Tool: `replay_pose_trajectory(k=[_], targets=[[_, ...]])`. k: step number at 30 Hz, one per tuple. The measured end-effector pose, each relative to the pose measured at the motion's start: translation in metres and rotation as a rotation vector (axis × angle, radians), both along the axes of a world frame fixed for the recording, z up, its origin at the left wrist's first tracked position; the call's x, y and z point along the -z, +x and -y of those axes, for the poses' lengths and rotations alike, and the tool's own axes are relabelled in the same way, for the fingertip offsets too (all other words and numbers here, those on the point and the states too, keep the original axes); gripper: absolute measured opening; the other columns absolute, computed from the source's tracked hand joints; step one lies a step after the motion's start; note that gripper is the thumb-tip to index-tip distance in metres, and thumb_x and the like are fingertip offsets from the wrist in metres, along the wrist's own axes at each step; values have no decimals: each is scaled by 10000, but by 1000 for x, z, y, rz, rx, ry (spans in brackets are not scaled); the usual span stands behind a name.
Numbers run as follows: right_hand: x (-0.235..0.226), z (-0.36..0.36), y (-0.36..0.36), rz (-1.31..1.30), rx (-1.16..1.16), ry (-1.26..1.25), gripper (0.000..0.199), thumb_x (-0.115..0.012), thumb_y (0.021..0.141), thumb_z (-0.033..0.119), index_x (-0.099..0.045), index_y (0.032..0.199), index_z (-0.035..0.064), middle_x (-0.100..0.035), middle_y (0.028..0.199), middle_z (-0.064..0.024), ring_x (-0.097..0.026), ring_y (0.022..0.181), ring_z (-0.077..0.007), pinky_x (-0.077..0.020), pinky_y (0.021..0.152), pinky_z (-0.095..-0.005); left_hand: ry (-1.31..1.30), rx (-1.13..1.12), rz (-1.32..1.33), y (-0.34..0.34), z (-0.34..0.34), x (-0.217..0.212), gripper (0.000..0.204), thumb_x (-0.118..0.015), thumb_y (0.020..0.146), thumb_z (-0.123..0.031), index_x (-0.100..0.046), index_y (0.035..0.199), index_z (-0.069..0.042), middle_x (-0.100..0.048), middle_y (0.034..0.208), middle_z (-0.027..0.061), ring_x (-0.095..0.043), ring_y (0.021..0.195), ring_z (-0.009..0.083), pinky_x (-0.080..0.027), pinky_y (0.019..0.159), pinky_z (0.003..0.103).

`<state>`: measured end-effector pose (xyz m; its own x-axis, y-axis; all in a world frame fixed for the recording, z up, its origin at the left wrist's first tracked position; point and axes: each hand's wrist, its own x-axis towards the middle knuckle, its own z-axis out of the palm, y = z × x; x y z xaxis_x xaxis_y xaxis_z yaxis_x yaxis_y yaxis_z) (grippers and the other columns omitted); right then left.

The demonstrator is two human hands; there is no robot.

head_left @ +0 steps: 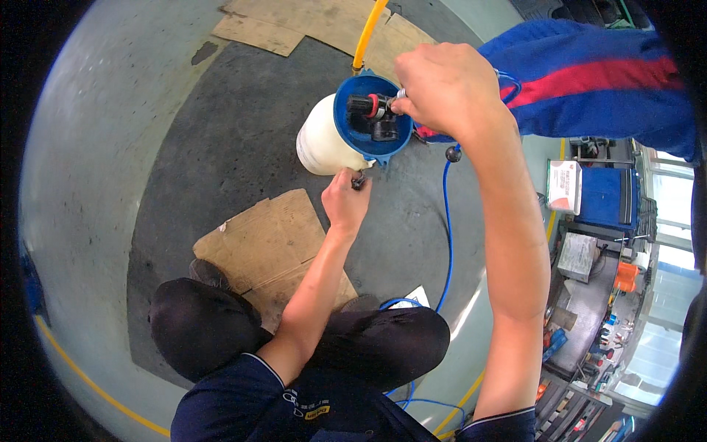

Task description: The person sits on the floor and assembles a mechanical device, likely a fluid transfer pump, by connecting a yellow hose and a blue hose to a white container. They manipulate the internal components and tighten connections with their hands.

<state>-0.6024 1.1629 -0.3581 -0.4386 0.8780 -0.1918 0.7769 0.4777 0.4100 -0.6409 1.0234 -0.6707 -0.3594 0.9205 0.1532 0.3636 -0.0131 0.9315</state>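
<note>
A white drum (324, 140) with a blue funnel-shaped top (341, 110) stands tilted in view ahead of me. Over the blue top sits a black air regulator (363, 105) with a red ring. My right hand (445, 85) reaches across from the right, its fingers closed on a small silver fitting (401, 93) at the regulator's side. Beside the drum's lower rim, my left hand (346, 199) is closed around a small dark part (359, 181); most of it is hidden by the fingers. A yellow hose (368, 37) runs up from the blue top's far edge.
Another person's blue sleeve with a red stripe (589, 81) is close by on the right. A blue hose (447, 221) with a black ball (453, 153) hangs down to the floor. Cardboard (272, 236) lies before my knees. A workbench (585, 324) with tools stands at right.
</note>
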Motion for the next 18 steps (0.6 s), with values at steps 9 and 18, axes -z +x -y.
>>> replay_pose_trajectory(k=[9, 18], targets=[[-2, -5, 6, 6, 76, -27, 346, -878, 803, 408, -814, 912, 86, -778, 891, -144, -762, 903, -345, -600, 798, -447, 141, -44, 138, -15, 9, -16, 258, -793, 814, -54, -662, 1036, -43, -714, 963, 127, -708, 870, 384, -574, 754, 436], [-3, -14, 17, 54, 163, -101, 358, -862, 819, 450, -829, 954, 120, -795, 949, -153, -773, 931, -349, -618, 817, -456, 127, 1, 235, 12, -5, -7, 223, -822, 821, -38, -764, 1035, -60, -736, 910, 106, -733, 734, 275, -585, 673, 357]])
